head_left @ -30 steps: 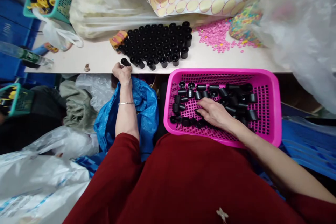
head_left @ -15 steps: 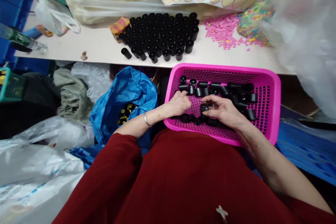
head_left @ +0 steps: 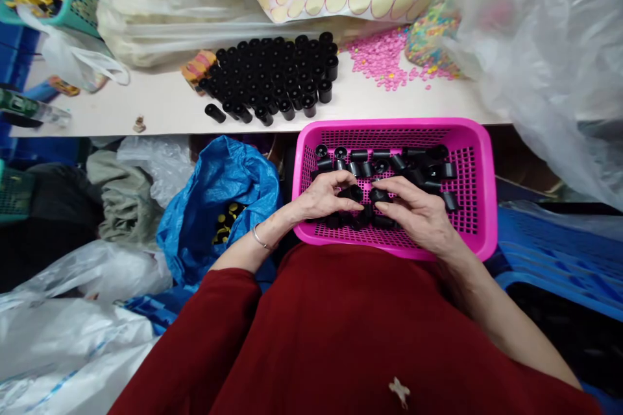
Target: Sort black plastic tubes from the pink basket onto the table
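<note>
Both hands are over a pink basket [head_left: 487,201] in which several black plastic cylinders [head_left: 413,172] lie loose. My left hand [head_left: 325,196] curls its thumb and fingers around one black cylinder [head_left: 354,192], whose hollow end faces right. Opposite it, my right hand [head_left: 416,207] pinches a black piece [head_left: 378,195] between thumb and fingers; its exact shape is partly hidden. The two pieces are close together, with a small gap between them. More black parts lie below the hands along the basket's near side.
On the white table [head_left: 170,100], black cylinders [head_left: 272,74] stand in a packed group beside an orange-pink block [head_left: 198,70]. Small pink pieces [head_left: 377,58] are scattered to their right. A blue sack [head_left: 182,220] with yellow-and-black parts is left of the basket; a plastic bag [head_left: 535,65] hangs at right.
My left hand has gone from closed fingers low in the basket to holding a black cylinder. My right hand's black piece now faces it. The whole view has shifted slightly.
</note>
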`<state>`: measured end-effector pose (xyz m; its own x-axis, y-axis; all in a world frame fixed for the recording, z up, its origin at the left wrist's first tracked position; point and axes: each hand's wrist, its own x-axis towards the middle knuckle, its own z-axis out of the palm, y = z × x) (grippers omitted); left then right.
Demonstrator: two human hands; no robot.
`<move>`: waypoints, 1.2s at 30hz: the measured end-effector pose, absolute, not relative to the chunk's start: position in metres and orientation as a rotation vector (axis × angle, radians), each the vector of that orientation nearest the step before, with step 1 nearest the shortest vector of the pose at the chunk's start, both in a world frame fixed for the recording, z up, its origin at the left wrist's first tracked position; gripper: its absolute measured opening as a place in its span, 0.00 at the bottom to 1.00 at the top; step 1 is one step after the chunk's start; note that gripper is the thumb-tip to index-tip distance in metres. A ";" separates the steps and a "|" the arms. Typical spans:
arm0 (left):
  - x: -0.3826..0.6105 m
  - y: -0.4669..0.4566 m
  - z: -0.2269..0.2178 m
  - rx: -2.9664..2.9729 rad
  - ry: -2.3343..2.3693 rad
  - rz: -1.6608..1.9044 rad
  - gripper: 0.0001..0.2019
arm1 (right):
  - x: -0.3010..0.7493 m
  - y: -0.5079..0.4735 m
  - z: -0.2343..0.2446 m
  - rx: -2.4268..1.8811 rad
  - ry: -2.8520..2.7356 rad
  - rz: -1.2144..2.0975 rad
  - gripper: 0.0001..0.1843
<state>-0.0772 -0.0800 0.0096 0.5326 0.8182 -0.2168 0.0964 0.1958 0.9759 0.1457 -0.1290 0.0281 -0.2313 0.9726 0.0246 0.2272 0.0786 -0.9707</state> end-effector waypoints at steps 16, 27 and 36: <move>-0.078 -0.072 0.012 1.810 0.873 0.487 0.14 | 0.146 -0.123 0.030 -1.248 -2.109 0.951 0.16; -0.079 -0.070 0.023 1.874 0.823 0.359 0.12 | 0.141 -0.121 0.033 -1.284 -2.023 1.114 0.14; -0.068 -0.079 0.018 1.919 0.775 0.491 0.11 | 0.118 -0.115 0.017 -1.591 -1.450 1.310 0.33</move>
